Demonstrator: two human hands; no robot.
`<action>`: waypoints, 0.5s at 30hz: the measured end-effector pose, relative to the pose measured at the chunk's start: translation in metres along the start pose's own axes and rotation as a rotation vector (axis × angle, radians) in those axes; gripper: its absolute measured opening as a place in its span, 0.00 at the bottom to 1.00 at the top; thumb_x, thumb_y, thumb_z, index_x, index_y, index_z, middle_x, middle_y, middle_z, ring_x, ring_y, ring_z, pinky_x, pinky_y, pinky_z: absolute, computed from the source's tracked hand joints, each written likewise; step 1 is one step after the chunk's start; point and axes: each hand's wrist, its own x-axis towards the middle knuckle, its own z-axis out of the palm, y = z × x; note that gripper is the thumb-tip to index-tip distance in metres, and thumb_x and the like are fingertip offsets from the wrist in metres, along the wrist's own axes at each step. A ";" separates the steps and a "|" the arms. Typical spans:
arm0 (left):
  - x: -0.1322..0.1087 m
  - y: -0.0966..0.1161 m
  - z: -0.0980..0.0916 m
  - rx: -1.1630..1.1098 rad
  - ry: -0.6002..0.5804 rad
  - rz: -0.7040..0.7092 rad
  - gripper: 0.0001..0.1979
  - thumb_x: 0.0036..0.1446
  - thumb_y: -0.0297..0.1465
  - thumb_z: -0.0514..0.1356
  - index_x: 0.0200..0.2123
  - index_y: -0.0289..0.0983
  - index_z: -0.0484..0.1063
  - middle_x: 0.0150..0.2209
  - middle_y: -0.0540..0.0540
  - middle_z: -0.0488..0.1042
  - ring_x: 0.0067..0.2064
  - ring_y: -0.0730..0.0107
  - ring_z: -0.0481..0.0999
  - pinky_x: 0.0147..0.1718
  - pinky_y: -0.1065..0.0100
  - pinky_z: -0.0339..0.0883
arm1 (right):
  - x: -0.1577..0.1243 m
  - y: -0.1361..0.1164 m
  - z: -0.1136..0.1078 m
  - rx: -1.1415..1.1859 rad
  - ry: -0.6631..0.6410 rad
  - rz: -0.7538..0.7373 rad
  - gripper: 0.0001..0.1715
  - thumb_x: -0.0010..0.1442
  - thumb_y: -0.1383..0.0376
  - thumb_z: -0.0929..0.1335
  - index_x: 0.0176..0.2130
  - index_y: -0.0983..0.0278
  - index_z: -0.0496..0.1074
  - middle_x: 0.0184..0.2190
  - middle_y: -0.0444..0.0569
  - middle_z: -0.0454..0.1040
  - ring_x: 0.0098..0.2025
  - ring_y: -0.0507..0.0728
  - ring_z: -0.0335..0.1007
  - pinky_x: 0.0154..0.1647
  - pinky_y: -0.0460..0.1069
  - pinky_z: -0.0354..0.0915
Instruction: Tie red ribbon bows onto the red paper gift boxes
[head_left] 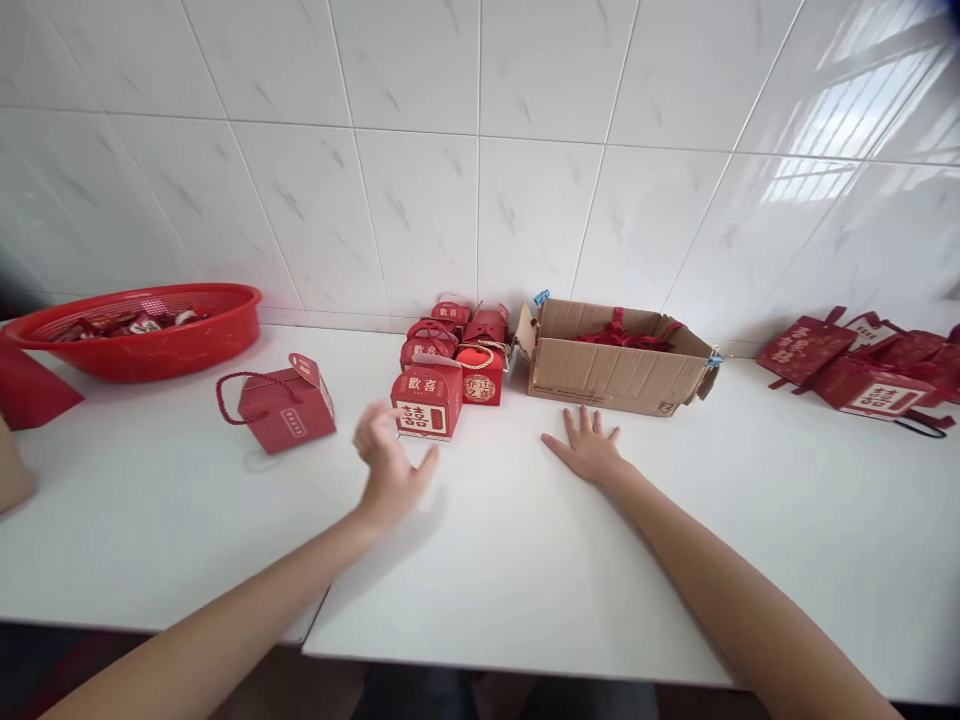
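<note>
My left hand [390, 465] hovers above the white table [487, 580], fingers loosely spread and a little blurred, holding nothing. It is just in front of a closed red gift box [426, 402] that stands at the front of a cluster of red gift boxes [457, 345]. To its left lies an open red gift box with a cord handle [287, 405], tilted. My right hand [589, 447] lies flat on the table with fingers spread, just in front of a cardboard box [611, 372] that holds red ribbons.
A red plastic basket [142, 335] with small wrapped items sits at the far left by the tiled wall. Flat and folded red gift boxes [862, 370] lie at the far right. A red flat piece [30, 395] lies at the left edge.
</note>
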 end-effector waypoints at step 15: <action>0.043 -0.056 -0.021 -0.158 -0.381 -0.385 0.43 0.42 0.38 0.68 0.59 0.40 0.50 0.60 0.37 0.60 0.62 0.55 0.59 0.54 0.55 0.61 | 0.002 -0.001 0.003 0.119 0.087 0.017 0.48 0.59 0.41 0.56 0.66 0.68 0.49 0.69 0.61 0.37 0.70 0.69 0.26 0.65 0.67 0.27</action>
